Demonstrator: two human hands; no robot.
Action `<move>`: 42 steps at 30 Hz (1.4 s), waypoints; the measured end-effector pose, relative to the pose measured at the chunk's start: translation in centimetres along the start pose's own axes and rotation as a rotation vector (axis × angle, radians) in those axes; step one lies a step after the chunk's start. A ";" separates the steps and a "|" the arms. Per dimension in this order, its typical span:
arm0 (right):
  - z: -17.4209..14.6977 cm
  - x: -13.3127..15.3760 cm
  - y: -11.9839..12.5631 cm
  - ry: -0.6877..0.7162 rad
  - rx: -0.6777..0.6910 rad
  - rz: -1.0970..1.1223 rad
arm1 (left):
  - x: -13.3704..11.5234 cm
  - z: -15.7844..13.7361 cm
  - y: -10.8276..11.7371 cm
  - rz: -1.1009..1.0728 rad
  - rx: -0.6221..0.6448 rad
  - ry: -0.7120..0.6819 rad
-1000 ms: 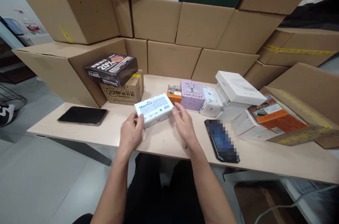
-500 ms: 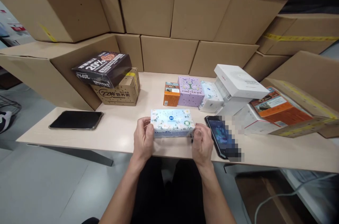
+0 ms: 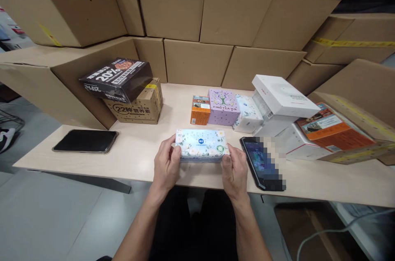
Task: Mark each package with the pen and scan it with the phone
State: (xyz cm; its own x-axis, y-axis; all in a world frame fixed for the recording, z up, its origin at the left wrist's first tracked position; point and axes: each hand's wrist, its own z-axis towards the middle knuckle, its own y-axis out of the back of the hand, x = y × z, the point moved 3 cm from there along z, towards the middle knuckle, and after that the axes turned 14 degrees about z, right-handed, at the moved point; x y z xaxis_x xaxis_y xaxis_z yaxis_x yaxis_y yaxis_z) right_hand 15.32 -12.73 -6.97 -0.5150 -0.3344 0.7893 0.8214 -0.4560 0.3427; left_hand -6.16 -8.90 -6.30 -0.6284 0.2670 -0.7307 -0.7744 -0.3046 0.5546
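A floral pale-blue tissue pack (image 3: 201, 145) is held between my two hands near the table's front edge. My left hand (image 3: 167, 165) grips its left end, thumb on the near corner and fingers behind. At the right end my right hand (image 3: 235, 170) closes on it, thumb against the near corner. Just right of that hand lies a phone (image 3: 257, 164), partly blurred out. Behind the pack stand a small orange box (image 3: 200, 110), a purple tea box (image 3: 223, 107) and another floral tissue pack (image 3: 247, 114).
A black box (image 3: 119, 78) rests on a brown carton (image 3: 137, 107) at left. Another phone (image 3: 85, 141) lies in front of them. White boxes (image 3: 282, 96) and an orange-printed box (image 3: 333, 127) are stacked at right. Large cardboard boxes (image 3: 197, 61) wall the back of the table (image 3: 135, 158).
My right thumb has moved onto the pack's near right corner, and that hand now sits closer against it. The pack's top shows a little more. The view has shifted slightly.
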 end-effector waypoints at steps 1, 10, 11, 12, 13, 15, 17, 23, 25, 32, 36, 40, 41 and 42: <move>0.0 0.1 0.0 -0.003 0.003 0.005 | 0.0 0.0 0.0 -0.005 -0.006 -0.019; -0.2 -0.1 0.0 -0.052 0.035 0.091 | 0.1 -0.5 0.1 -0.108 -0.008 -0.090; -0.3 -0.3 0.0 -0.057 0.021 0.101 | 0.2 -0.6 0.1 -0.135 0.002 -0.089; -0.3 -0.4 0.1 -0.064 0.007 0.111 | 0.3 -0.8 0.0 -0.161 0.012 -0.085; -0.4 -0.6 0.1 -0.071 -0.006 0.122 | 0.5 -0.9 -0.1 -0.185 0.018 -0.082; -0.6 -0.9 0.2 -0.083 -0.024 0.137 | 0.7 -1.1 -0.1 -0.209 0.005 -0.089; -0.7 -1.1 0.1 -0.090 -0.032 0.146 | 0.8 -1.2 0.1 -0.193 -0.021 -0.124; -0.3 -1.1 0.2 -0.104 -0.067 0.068 | -0.1 -0.9 0.5 -0.075 -0.064 -0.259; -0.1 -1.1 0.6 -0.114 -0.072 -0.016 | -0.4 -0.8 0.5 -0.046 -0.090 -0.261; -0.5 -0.9 1.7 -0.186 0.210 -0.455 | -0.7 -1.3 0.5 0.016 -0.157 -0.336; -0.1 -0.2 1.4 -0.270 0.321 -0.547 | -1.3 -1.7 0.5 0.150 -0.136 -0.465; 0.3 0.0 1.6 -0.320 0.300 -0.477 | -2.4 -1.8 0.5 0.280 -0.177 -0.577; 0.3 -0.1 1.9 -0.333 0.275 -0.422 | -2.6 -1.8 0.4 0.308 -0.189 -0.597; 0.3 -0.2 2.2 -0.343 0.248 -0.353 | -2.9 -1.9 0.3 0.334 -0.196 -0.610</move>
State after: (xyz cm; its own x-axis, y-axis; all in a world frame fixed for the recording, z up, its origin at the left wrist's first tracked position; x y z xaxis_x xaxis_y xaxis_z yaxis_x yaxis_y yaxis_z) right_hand 17.27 -13.43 -6.21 -0.6942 0.1101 0.7113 0.6678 -0.2702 0.6935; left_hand -4.45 -11.46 -4.76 -0.8030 0.5766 -0.1504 -0.5422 -0.6024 0.5858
